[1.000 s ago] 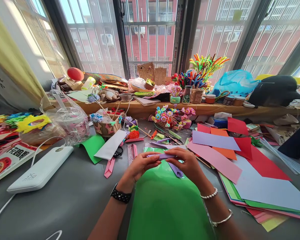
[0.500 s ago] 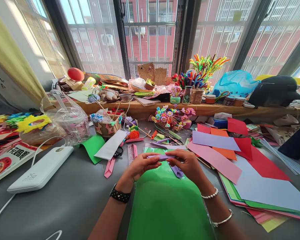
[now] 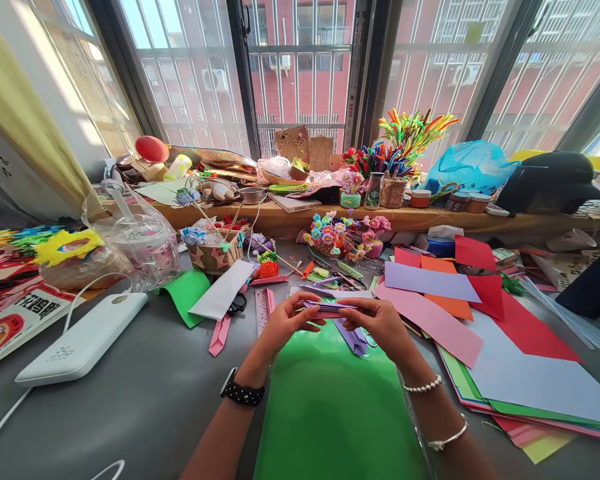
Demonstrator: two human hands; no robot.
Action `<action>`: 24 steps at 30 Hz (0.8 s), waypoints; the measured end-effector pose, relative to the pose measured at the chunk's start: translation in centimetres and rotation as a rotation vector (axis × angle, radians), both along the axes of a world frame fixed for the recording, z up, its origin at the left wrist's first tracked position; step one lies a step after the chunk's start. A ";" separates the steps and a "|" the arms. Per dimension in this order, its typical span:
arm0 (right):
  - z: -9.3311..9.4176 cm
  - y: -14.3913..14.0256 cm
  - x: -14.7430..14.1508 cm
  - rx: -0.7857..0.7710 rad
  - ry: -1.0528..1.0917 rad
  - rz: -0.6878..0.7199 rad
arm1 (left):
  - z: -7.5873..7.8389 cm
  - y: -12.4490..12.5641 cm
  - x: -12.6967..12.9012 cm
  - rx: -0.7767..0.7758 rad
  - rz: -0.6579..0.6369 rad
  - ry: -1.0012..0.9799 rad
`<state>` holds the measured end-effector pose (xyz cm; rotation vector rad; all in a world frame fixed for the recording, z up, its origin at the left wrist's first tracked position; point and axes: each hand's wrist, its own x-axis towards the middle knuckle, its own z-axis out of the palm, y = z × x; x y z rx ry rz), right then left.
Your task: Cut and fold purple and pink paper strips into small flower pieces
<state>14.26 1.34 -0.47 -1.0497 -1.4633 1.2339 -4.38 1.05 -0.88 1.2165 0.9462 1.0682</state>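
Since a second ago both hands have lifted a little and moved away from the body, toward the far edge of the green sheet (image 3: 330,407), and the purple paper strip (image 3: 329,307) now looks folded flatter and narrower between them, so the folding seems to be going on crease by crease rather than finished. The left hand (image 3: 285,325) pinches the strip's left end between thumb and fingertips; the right hand (image 3: 380,323) pinches its right end the same way, so both grips are closed on the paper. The strip runs level between the two hands, held in the air just above the green sheet's far edge, not resting on it. A second purple piece (image 3: 353,339) lies on the green sheet under the right hand. Left of the green sheet lie a pink ruler (image 3: 263,305) and, farther off, a white power bank (image 3: 83,341)
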 end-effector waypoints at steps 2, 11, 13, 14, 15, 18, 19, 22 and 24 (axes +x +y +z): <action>0.1 0.0 0.0 -0.032 0.041 -0.018 | -0.1 0.1 0.0 0.031 0.009 -0.024; 0.4 -0.3 -0.1 -0.093 0.133 -0.018 | 0.1 -0.1 0.0 0.035 0.076 -0.040; 0.4 -0.2 -0.1 -0.106 0.143 -0.017 | 0.1 -0.1 0.0 0.028 0.073 -0.050; 0.4 -0.2 -0.1 -0.112 0.147 -0.017 | 0.1 -0.1 0.0 0.029 0.073 -0.053; 0.3 -0.2 -0.1 -0.116 0.150 -0.017 | 0.1 -0.1 0.0 0.029 0.075 -0.055; 0.1 -0.1 -0.1 -0.123 0.155 -0.003 | 0.1 -0.1 0.0 0.022 0.090 -0.050; 0.1 0.0 -0.1 -0.125 0.157 0.003 | 0.1 0.0 0.0 0.022 0.091 -0.048; 0.0 0.0 0.0 -0.132 0.164 0.011 | 0.1 0.0 0.0 0.055 0.065 -0.046; 0.0 0.0 0.0 -0.133 0.169 0.008 | 0.0 0.0 0.0 0.095 0.039 -0.039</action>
